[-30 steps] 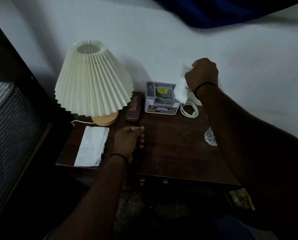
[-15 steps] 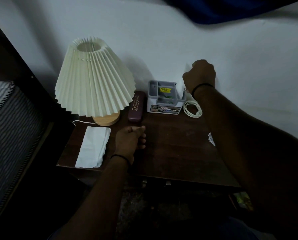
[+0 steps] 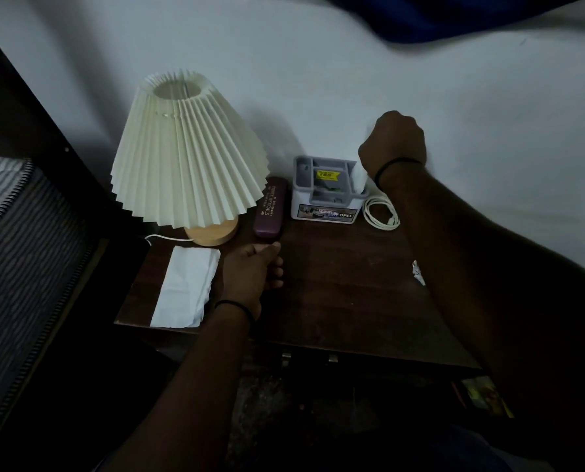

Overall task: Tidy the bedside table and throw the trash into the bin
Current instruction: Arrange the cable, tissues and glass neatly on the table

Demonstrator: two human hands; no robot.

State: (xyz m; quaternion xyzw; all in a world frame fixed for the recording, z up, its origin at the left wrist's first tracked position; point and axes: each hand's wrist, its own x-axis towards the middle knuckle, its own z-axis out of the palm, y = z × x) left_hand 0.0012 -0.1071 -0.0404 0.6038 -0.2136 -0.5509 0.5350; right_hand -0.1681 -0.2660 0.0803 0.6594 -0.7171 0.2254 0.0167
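My right hand [image 3: 391, 144] is fisted on a white tissue [image 3: 359, 177], pressing it into the right end of the grey and white organiser box [image 3: 325, 212] at the back of the dark wooden bedside table [image 3: 345, 287]. My left hand [image 3: 252, 270] rests on the table top with fingers loosely curled and nothing in it, just in front of a maroon spectacle case [image 3: 270, 211]. A flat white tissue [image 3: 185, 287] lies at the table's front left. A crumpled silvery wrapper [image 3: 417, 272] peeks out beside my right forearm.
A pleated cream lamp [image 3: 185, 158] on a wooden base stands at the back left, its cord trailing left. A coiled white cable [image 3: 381, 212] lies right of the organiser. A striped mattress [image 3: 15, 233] is at the left. The white wall runs behind the table.
My right hand has lowered the white tissue from above the organiser down into its right end, so less tissue shows. My left hand has stayed put.
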